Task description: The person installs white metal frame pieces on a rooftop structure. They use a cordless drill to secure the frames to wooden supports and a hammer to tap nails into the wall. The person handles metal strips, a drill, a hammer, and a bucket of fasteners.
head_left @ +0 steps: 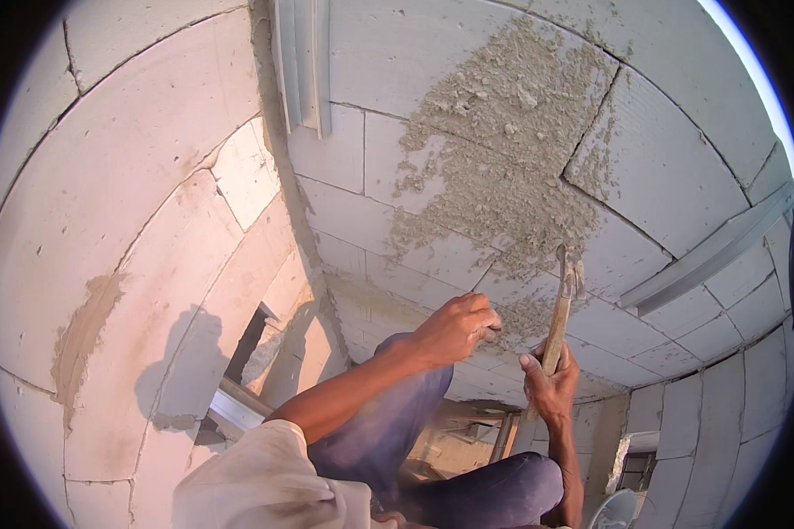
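Head view: I see the left forearm reaching up from lower left, left hand [457, 330] with fingers curled nearly closed; what they pinch, if anything, I can't tell. Right forearm near vertical, right hand [551, 383] wrapped round the wooden handle of a hammer [557, 333]. Hammer head beyond that hand, near rough mortar [503, 145]; left hand just beside, apart.

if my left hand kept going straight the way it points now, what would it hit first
Probably the hammer, near its head, held up by your right hand. Depth is hard to judge, though: your left hand might meet the mortar-smeared block wall behind it first.
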